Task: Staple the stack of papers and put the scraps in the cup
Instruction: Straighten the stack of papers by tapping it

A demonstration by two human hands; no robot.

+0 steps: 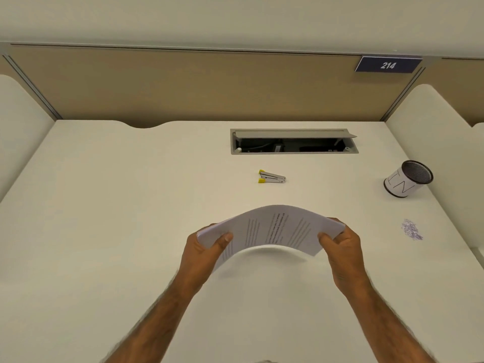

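A stack of printed papers (272,227) is held above the white desk (131,205), bowed upward in the middle. My left hand (203,254) grips its left end and my right hand (341,248) grips its right end, thumbs on top. A small silver stapler with yellow ends (271,177) lies on the desk beyond the papers. A white cup with a black mesh rim (407,179) stands at the far right. A small pile of paper scraps (412,229) lies on the desk in front of the cup.
An open cable hatch (293,141) is set into the desk behind the stapler. Tan partition panels (183,85) and white side dividers enclose the desk. A sign reading 214 (388,65) hangs at the upper right.
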